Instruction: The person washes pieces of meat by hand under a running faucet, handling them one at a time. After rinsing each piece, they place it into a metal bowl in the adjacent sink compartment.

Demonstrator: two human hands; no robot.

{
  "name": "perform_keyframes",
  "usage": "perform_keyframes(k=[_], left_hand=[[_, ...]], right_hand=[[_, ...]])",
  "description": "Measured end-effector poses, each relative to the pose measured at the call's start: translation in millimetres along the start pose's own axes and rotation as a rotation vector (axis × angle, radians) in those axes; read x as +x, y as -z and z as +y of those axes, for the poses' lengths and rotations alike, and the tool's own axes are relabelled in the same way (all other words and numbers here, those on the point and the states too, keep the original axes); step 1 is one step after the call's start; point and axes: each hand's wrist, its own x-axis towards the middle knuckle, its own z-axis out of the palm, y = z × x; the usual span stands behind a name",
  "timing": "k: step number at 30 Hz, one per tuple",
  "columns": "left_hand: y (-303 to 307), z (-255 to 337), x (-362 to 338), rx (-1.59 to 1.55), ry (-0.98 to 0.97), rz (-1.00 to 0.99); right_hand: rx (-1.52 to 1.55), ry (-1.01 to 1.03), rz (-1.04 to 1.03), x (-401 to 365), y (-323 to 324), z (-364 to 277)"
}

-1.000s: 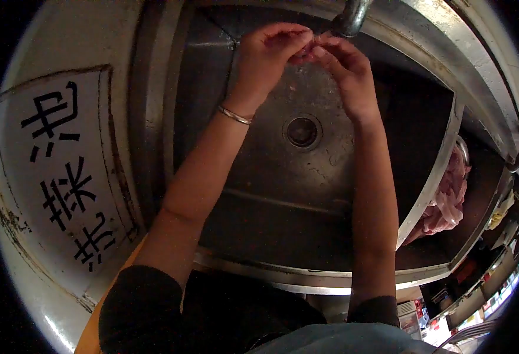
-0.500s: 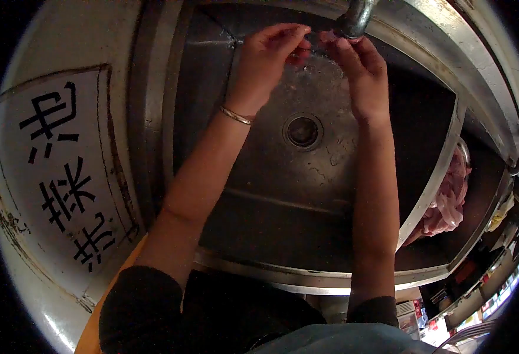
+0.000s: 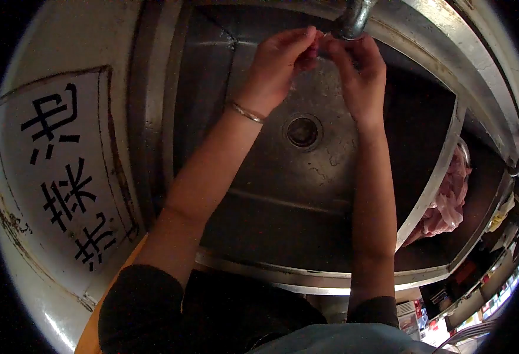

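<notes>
Under the faucet [image 3: 355,22], at the far end of the steel sink, my two hands come close together. My right hand [image 3: 364,71] pinches a small pinkish piece of raw meat [image 3: 325,41], mostly covered by the fingers. My left hand [image 3: 278,66], with a bracelet [image 3: 247,112] at the wrist, is closed, its thumb and fingertips pressed on the other end of that piece. Below the hands lies the sink's round drain [image 3: 302,131]. Whether water is running cannot be made out.
Right of the sink divider [image 3: 433,177], a pile of raw meat [image 3: 450,197] sits in the neighbouring basin. A white sign [image 3: 59,177] with black characters is on the left. The sink's front rim [image 3: 295,278] runs just before my body.
My left hand has moved right, and its fingers now meet the meat piece held by my right hand. The gap between the hands has narrowed. The right hand has hardly shifted.
</notes>
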Motion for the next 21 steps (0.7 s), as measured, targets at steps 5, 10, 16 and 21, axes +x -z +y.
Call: perform_keyframes(k=[5, 10, 16, 21], left_hand=[[-1, 0, 1, 0.088, -0.161, 0.06], [-1, 2, 0, 0.205, -0.13, 0.044], [14, -1, 5, -0.005, -0.077, -0.036], [18, 4, 1, -0.3, 0.123, -0.252]], right_hand=[[0.006, -0.103, 0.021, -2, -9, -5], [-0.013, -0.098, -0.009, 1, -5, -8], [0.024, -0.043, 0.036, 6, -8, 2], [-0.02, 0.046, -0.036, 4, -12, -1]])
